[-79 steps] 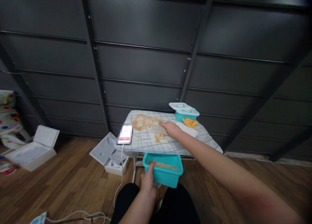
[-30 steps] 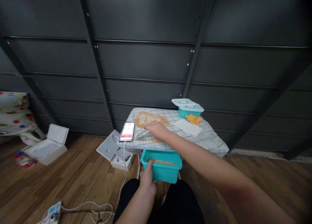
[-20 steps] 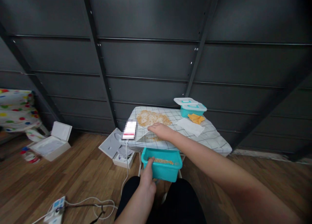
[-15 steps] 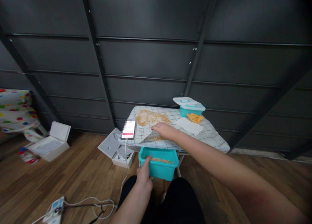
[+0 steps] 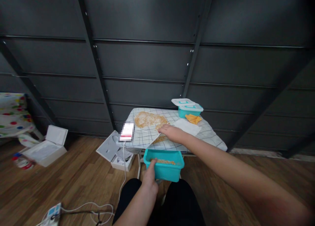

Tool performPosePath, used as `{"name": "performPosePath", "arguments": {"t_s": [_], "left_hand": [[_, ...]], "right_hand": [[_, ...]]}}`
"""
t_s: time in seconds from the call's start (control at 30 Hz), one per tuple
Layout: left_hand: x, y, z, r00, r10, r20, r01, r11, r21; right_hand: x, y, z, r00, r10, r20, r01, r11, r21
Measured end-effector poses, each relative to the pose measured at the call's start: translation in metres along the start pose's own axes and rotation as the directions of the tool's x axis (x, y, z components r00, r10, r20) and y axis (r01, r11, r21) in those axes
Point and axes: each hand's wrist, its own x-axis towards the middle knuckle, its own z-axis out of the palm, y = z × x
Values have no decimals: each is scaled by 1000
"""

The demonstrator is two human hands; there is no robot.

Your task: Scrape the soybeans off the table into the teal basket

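Observation:
My left hand [image 5: 150, 181] grips a teal plastic box [image 5: 168, 173] by its near-left wall, thumb over the rim and fingers out of sight. Yellow kernels [image 5: 166, 161] cover part of its bottom. Beyond it, my right hand [image 5: 171, 133] is closed at the fingertips on a thin white sheet [image 5: 154, 140] that slants toward the box; whether it is paper or card I cannot tell. Yellow kernels lie beside the sheet, under my right hand. A larger pile of yellow kernels mixed with white grains [image 5: 148, 119] spreads over the checked cloth [image 5: 140, 140] farther back.
A lidded teal box [image 5: 188, 113], an orange cloth [image 5: 193, 118] and a white paper [image 5: 187, 127] occupy the table's right side. A phone [image 5: 127, 131] with a white cable lies at left. Open white boxes [image 5: 120, 163], a bottle [image 5: 22, 161] and a power strip [image 5: 54, 213] are on the floor.
The teal box and both hands have shifted slightly right in view, while the table and room have shifted slightly left. My right hand still holds the sheet, and more kernels show beside it.

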Motion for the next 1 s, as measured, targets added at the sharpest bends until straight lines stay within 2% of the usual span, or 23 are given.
{"name": "performPosePath", "arguments": {"t_s": [0.1,0.37,0.67,0.87,1.0], "left_hand": [[-1,-2,6,1000,-8,10,8,1000,-8],[-6,-6,18,999,-4,-47,4,1000,8],[-4,-10,18,999,-27,-45,28,1000,12],[-6,-15,20,1000,-16,-23,16,1000,-1],[-7,-14,22,999,-14,-37,14,1000,8]], "right_hand": [[-4,3,1,1000,1,-6,-1,1000,-10],[-12,10,1,999,-24,-20,24,1000,-15],[-24,13,2,999,-27,-28,27,1000,-2],[-30,11,1,993,-106,-55,104,994,-34],[-34,11,-3,992,-117,-49,113,990,-86]]}}
